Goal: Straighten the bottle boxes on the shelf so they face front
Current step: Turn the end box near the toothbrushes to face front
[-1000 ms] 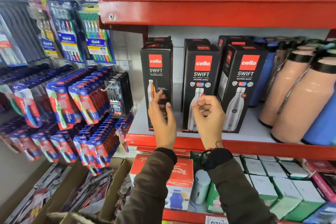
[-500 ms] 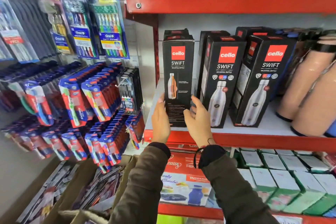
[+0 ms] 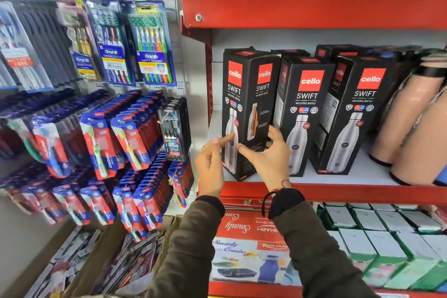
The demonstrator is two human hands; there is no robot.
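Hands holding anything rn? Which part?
Right hand grips the leftmost box low down, thumb on front corner, fingers round right side. Left hand just touches its face.

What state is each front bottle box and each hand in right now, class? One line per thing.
left box, standing, turned corner-forward, two faces showing.
middle box, standing, logo face forward.
right box, standing, logo face forward.
left hand, fingertip touching left box.
right hand, thumb and fingers gripping left box.

You had three bottle boxes [image 3: 306, 113] abreast on the shelf [image 3: 350, 191], others behind. Toothbrush packs [image 3: 135, 135] hung to their left, flasks [image 3: 406, 116] stood right.
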